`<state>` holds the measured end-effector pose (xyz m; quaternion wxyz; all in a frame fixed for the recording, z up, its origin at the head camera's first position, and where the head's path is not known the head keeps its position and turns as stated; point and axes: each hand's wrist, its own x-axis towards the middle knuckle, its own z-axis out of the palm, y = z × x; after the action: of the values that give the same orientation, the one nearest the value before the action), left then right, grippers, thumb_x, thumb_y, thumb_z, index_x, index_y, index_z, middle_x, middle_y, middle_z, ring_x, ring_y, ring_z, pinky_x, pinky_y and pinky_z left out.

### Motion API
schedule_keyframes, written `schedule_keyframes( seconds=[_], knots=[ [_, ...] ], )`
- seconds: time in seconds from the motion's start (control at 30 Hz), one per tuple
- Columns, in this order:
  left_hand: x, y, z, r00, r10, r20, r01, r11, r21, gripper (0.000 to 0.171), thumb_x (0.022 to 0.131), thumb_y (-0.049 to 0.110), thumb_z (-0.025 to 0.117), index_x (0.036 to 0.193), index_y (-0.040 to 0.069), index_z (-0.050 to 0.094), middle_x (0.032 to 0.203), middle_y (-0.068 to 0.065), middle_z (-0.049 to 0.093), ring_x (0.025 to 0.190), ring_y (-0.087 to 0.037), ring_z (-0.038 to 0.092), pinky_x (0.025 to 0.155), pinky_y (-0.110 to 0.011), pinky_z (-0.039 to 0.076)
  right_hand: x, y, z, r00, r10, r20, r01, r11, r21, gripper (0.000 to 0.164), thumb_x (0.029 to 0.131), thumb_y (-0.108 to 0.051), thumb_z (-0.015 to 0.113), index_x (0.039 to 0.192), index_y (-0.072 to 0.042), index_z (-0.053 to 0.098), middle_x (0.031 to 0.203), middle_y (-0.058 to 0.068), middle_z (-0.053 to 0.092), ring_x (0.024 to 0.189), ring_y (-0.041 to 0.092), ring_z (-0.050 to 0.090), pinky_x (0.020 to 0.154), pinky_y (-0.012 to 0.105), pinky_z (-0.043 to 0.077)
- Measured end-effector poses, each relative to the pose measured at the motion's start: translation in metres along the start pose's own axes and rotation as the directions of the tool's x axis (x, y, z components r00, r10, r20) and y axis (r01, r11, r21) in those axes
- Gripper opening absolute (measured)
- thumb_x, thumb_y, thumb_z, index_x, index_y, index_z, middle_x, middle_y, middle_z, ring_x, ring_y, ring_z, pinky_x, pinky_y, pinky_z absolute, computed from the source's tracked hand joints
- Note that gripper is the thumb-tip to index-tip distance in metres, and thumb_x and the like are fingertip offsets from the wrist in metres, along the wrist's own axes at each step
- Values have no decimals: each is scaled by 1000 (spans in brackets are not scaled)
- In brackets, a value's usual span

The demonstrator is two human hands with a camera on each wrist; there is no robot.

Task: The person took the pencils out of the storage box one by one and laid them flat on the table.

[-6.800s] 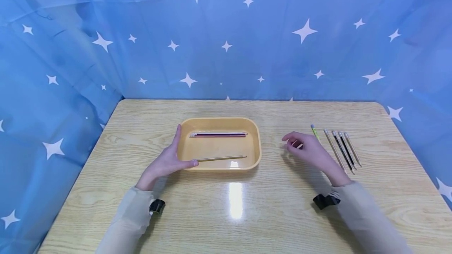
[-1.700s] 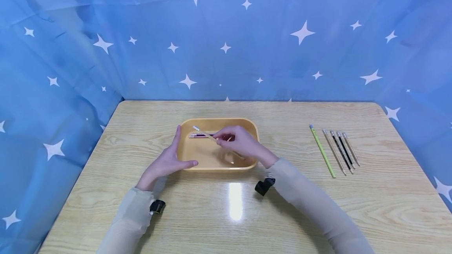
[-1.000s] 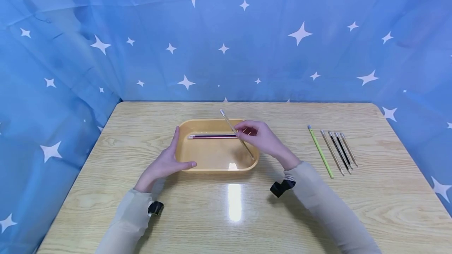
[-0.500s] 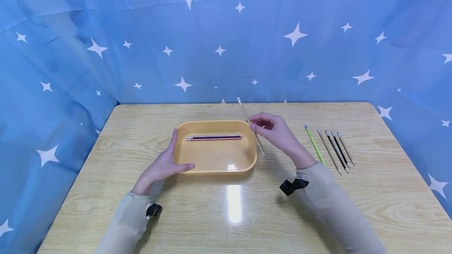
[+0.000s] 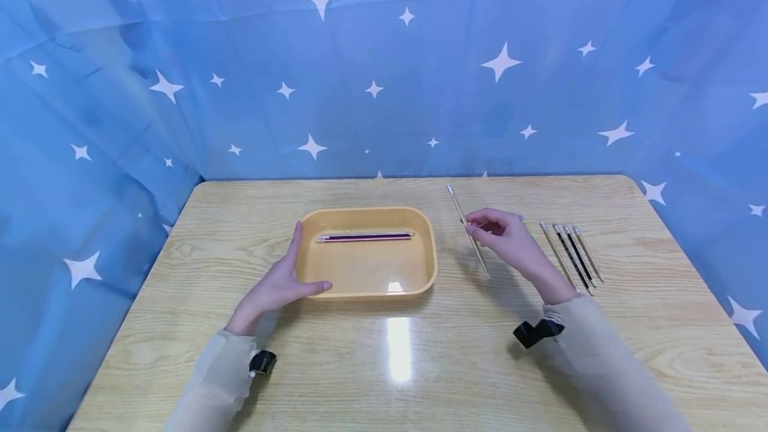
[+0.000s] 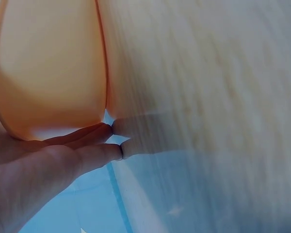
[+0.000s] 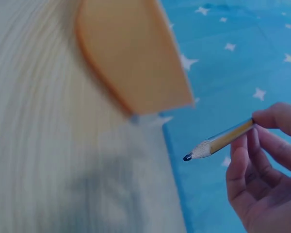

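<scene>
My right hand [image 5: 515, 242] pinches a gold pencil [image 5: 478, 253] between thumb and fingers, above the table right of the tray. It slants with its eraser end away from me; in the right wrist view, the sharpened tip of the pencil [image 7: 228, 137] points toward the lower left. At the left end of the yellow-orange tray [image 5: 348, 272], my left hand [image 5: 277, 287] rests with fingers straight along the side and thumb at the front rim. Two dark striped pencils [image 5: 366, 237] lie side by side in the tray. A green pencil [image 5: 523, 218] is mostly hidden behind my right hand.
Several gold and black pencils [image 5: 579, 255] lie in a slanted row on the right of the wooden table [image 5: 336, 365]. A blue star-patterned cloth [image 5: 420, 112] hangs behind the table and along its sides.
The gold pencil lay in the tray's front part earlier. My right hand has lifted it out over the right rim and carried it rightward. The left hand stays at the tray.
</scene>
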<state>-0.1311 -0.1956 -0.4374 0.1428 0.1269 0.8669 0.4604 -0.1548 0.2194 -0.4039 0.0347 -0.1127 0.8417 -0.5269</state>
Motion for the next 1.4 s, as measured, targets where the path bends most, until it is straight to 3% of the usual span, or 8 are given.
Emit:
schedule_keyframes(
  seconds=[0.27,0.53,0.9,1.1,1.4],
  knots=[
    [0,0,0,1000,-12,1,12,1000,10,124,78,31,81,153,12,-17,157,-26,8,135,-46,29,105,-58,26,-15,18,-18,999,27,-43,-32,991,-126,28,96,-15,61,117,3,65,100,17,66,81,15,61,69,23,49],
    [2,0,0,1000,-23,10,23,1000,-5,125,78,34,81,153,14,-17,157,-24,8,134,-43,32,106,-57,27,-30,34,-34,986,102,-130,-135,951,-280,30,98,-20,58,115,3,65,99,15,64,85,24,57,64,28,47],
    [1,0,0,1000,-14,12,14,1000,-15,124,78,31,81,153,13,-17,157,-24,7,135,-44,30,105,-58,26,-36,47,-43,982,124,-143,-162,940,-300,28,96,-16,57,113,6,64,96,14,63,84,26,58,61,28,46],
    [1,1,0,1000,-2,6,3,1000,-19,123,79,24,81,152,10,-17,156,-27,7,134,-46,30,105,-59,27,-35,53,-45,975,131,-181,-187,919,-346,27,96,-17,57,113,4,65,97,14,63,89,31,60,63,32,47],
    [1,2,0,1000,-7,0,7,1000,-3,123,79,29,81,153,11,-16,157,-26,8,134,-45,31,106,-57,26,-33,61,-46,968,122,-218,-198,907,-371,24,95,-17,60,107,3,65,92,13,63,84,29,60,60,31,45]
  ],
)
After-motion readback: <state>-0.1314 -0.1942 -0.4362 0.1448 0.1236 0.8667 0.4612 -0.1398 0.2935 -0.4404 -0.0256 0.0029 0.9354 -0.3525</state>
